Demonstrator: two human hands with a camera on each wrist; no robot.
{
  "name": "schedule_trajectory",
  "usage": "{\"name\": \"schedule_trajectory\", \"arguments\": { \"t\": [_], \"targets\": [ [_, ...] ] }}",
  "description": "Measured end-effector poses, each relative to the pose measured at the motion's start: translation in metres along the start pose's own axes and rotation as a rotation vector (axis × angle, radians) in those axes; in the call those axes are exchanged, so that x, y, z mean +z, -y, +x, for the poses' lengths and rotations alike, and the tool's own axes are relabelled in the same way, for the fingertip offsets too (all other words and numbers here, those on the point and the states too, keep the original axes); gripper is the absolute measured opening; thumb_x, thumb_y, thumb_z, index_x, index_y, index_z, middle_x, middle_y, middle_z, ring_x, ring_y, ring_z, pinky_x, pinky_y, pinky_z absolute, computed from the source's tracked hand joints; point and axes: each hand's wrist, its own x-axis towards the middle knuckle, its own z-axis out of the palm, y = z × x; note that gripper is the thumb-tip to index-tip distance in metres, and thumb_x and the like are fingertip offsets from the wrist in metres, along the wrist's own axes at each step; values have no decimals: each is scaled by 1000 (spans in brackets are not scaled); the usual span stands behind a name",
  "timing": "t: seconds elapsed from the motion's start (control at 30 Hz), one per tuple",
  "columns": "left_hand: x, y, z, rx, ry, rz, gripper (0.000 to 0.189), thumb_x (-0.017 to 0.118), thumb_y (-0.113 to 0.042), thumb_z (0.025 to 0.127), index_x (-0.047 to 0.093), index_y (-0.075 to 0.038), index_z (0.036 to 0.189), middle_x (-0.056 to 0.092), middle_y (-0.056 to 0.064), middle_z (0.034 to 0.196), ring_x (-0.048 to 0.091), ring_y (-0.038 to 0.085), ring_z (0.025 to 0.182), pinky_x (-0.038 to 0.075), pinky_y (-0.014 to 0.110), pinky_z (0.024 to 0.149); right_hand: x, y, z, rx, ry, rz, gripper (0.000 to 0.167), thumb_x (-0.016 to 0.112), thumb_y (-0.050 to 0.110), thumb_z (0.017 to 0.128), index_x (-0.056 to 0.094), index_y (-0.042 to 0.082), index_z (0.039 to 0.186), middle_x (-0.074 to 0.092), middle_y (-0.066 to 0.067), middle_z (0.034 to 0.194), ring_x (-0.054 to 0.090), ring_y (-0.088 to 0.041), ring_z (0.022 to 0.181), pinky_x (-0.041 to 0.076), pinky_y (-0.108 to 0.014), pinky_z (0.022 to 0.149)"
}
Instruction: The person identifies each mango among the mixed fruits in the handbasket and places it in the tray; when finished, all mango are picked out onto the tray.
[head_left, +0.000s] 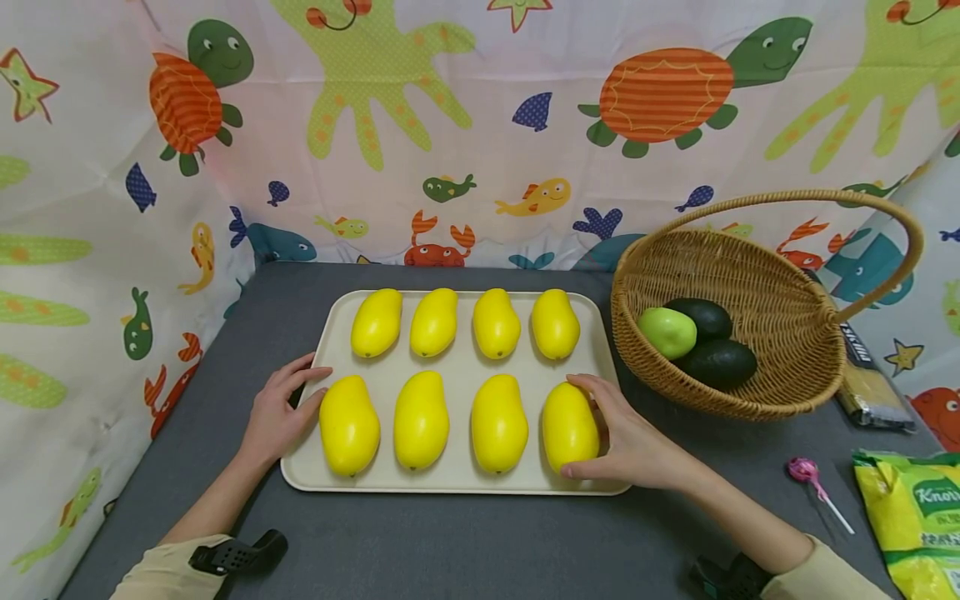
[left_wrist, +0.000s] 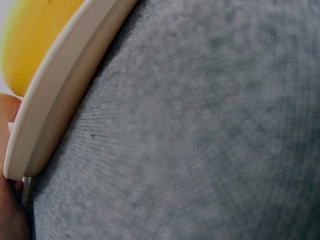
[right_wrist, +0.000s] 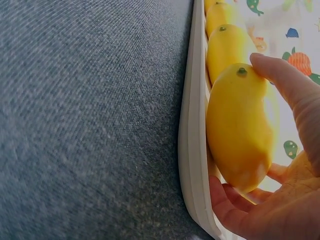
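Observation:
Several yellow mangoes lie in two rows on a cream tray (head_left: 457, 483). My right hand (head_left: 630, 437) grips the front-row mango at the right end (head_left: 568, 427). In the right wrist view, the thumb (right_wrist: 282, 75) reaches close by the stem end of that mango (right_wrist: 240, 125), and the other fingers curve around its far end. On the opposite side, my left hand (head_left: 281, 412) holds the tray's left edge, its thumb over the rim beside the leftmost front mango (head_left: 350, 427). The left wrist view shows the tray rim (left_wrist: 55, 85) with fingers below it, partly cut off.
Right of the tray stands a wicker basket (head_left: 795, 367) with a tall handle, holding a green fruit (head_left: 666, 332) and two dark avocados (head_left: 716, 364). A pink lollipop (head_left: 804, 471), a yellow Knorr bag (head_left: 911, 525) and a clear packet (head_left: 873, 396) lie farther right.

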Motion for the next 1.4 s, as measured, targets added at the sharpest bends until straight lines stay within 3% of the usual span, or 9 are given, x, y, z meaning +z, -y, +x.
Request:
{"name": "schedule_trajectory", "arguments": {
  "t": [0.53,1.03,1.4],
  "targets": [
    [-1,0,0,-7,7,5,30,66,-11,91,68,-6,120,48,19,142,39,42,130,30,64,100,2,0,0,-14,-8,8,108,89,45,65,28,10,147,31,-11,145,46,-23,108,49,-37,83],
    [-1,-3,0,-16,15,4,30,66,-10,91,67,-5,120,47,20,142,39,43,130,28,65,100,4,2,0,-20,-21,28,104,86,45,69,29,6,147,30,-16,146,49,-29,111,52,-35,83],
    [-1,-3,0,-12,9,1,30,66,-10,91,68,-5,120,48,20,141,39,43,130,29,65,101,4,2,-1,5,-14,75,107,89,40,67,27,8,148,28,-15,147,48,-28,110,54,-33,81]
  ]
}}
